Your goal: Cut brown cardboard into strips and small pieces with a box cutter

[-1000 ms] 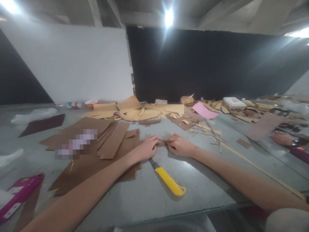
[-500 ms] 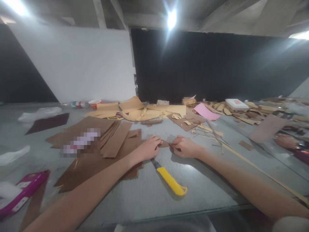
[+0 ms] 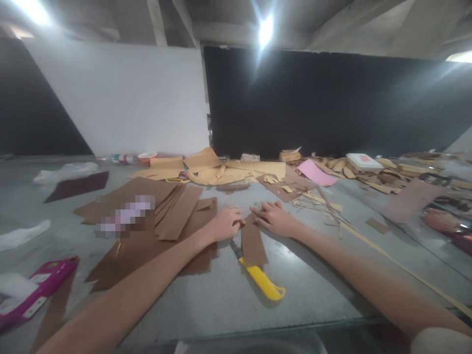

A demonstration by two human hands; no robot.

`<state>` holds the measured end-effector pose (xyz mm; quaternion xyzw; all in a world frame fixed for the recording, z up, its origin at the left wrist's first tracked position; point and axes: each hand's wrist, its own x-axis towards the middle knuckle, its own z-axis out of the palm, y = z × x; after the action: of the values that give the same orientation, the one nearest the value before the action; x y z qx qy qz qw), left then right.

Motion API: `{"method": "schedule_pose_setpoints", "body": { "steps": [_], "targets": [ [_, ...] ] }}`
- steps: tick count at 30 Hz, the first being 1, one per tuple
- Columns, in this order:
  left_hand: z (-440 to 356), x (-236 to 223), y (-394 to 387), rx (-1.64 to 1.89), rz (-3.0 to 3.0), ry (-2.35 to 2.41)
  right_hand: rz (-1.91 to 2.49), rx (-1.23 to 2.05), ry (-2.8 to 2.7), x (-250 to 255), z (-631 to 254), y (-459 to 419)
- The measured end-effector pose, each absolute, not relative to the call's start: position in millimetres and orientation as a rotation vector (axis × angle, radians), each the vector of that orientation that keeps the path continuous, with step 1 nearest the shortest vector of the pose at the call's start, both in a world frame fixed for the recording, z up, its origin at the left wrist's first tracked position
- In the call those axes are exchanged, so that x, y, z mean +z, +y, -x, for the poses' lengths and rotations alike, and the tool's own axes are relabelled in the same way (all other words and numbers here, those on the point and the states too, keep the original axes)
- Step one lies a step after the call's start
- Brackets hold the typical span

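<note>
A brown strip of sheet material (image 3: 254, 243), leather or board, lies between my hands with its near end over the yellow-handled knife (image 3: 268, 285). My left hand (image 3: 225, 223) is closed, its curled fingertips at the strip's upper left edge. My right hand (image 3: 276, 219) rests on the strip's upper right edge, fingers stretched out and slightly apart. The knife lies on the table below my hands, its dark blade pointing up and left; the strip covers part of it. Left of my left hand, a pile of brown sheets and strips (image 3: 180, 216) spreads out, partly under my forearm.
Tan sheets and scraps (image 3: 236, 172) lie along the back, beside a pink sheet (image 3: 317, 172). Thin offcut strips (image 3: 320, 204) are to the right, with a white box (image 3: 364, 162) farther back. A magenta object (image 3: 40, 290) sits at the left. Another person's hand (image 3: 438, 220) is at far right.
The brown strip, earlier mostly hidden between my closed fingers, now lies lengthwise toward me over the knife. My right hand has loosened and its fingers have spread.
</note>
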<state>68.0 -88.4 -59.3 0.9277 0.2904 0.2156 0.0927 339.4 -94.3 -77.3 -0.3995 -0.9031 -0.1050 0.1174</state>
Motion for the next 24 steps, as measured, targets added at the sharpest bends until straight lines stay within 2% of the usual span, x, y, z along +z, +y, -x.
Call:
{"method": "schedule_pose_setpoints", "body": {
  "steps": [9,16,22,24],
  "targets": [
    [-67,-72,-77,0.494,-2.791,0.663,1.165,-0.182,-2.580,-83,-341,-92],
    [-64,-74,-77,0.644,-2.743,0.989,0.932,-0.125,-2.499,-70,-340,-103],
    [-62,-79,-78,0.614,-2.677,1.186,0.757,0.232,-2.649,-42,-337,-141],
    [-63,-78,-79,0.571,-2.702,1.222,0.670,0.237,-2.761,-34,-329,-156]
  ]
}}
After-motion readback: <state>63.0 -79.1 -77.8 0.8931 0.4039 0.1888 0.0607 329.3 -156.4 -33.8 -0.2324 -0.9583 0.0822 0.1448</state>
